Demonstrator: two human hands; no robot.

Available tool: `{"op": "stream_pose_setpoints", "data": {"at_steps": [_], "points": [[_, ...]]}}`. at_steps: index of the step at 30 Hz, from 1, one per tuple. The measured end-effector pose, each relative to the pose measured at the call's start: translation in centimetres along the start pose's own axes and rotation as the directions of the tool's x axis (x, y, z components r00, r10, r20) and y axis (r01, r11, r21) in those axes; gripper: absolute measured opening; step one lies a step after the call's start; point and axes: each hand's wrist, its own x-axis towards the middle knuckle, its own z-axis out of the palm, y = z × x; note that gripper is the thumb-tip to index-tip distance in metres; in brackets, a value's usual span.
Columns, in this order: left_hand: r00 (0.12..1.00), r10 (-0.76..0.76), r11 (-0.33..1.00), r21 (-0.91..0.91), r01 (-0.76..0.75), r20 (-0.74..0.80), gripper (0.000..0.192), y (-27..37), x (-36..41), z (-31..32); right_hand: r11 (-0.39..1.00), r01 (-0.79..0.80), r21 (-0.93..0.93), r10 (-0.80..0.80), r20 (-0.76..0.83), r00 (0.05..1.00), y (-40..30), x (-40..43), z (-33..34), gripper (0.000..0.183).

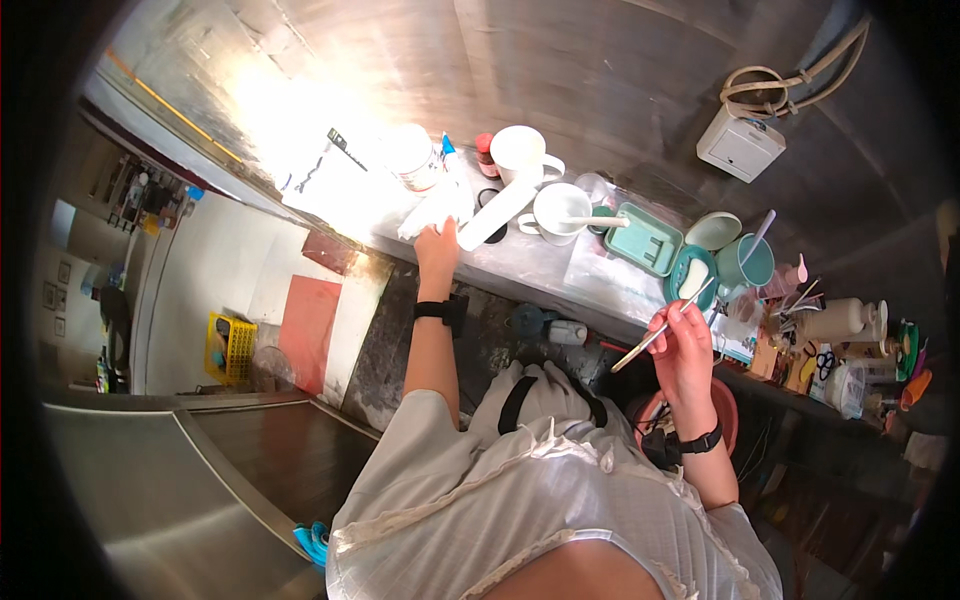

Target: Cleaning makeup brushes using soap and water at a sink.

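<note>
My left hand (pixel 437 244) reaches over the front edge of a shelf and touches a crumpled white sheet or wrapping (pixel 442 206); its grip cannot be told. Beside it leans a white cylinder (pixel 497 217). Behind stand a white tub (pixel 414 159), a red-capped bottle (pixel 487 156) and a white mug (pixel 517 150). A second white mug (pixel 556 208) has a pale handle or stick across its rim. My right hand (pixel 684 337) holds a thin, brush-like stick (pixel 645 351), raised in front of a green soap dish (pixel 688 279) with a white bar in it.
Along the shelf stand a green tray (pixel 645 240), a green cup (pixel 754 259), a pump bottle (pixel 786 277), scissors (pixel 826 365) and several bottles. A pink basin (pixel 724 416) is below at the right. A white box with cables (pixel 742 142) hangs on the wall. A yellow crate (pixel 231 349) lies at the left.
</note>
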Motion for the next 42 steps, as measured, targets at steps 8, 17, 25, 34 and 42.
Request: {"op": "stream_pose_setpoints", "data": {"at_steps": [8,17,25,34,42], "points": [[0.961,0.223,0.974,0.087,-0.211,-0.165,0.040,5.6,-5.1,-5.0,0.916,0.175,-0.360,-0.102,0.214,0.972,1.6,0.3,2.0,0.019],[0.992,0.084,0.616,-0.788,0.019,0.089,0.030,12.6,-14.1,-7.3,0.875,0.317,-0.367,-0.201,0.321,0.925,4.7,3.0,7.1,0.021],[0.786,0.332,0.736,-0.664,0.129,0.521,0.037,15.5,-17.9,-2.0,0.710,0.454,-0.538,-0.392,0.234,0.890,1.7,4.4,4.8,0.022],[0.438,0.523,-0.191,-0.400,0.896,0.731,0.062,21.8,-21.1,4.4,0.934,0.339,-0.109,-0.355,-0.231,0.906,-0.5,3.1,3.0,0.015],[0.451,0.504,-0.125,-0.455,0.882,0.737,0.052,24.6,-22.9,5.8,0.862,0.448,-0.237,-0.505,-0.326,0.799,-1.9,2.8,2.9,0.021]]}}
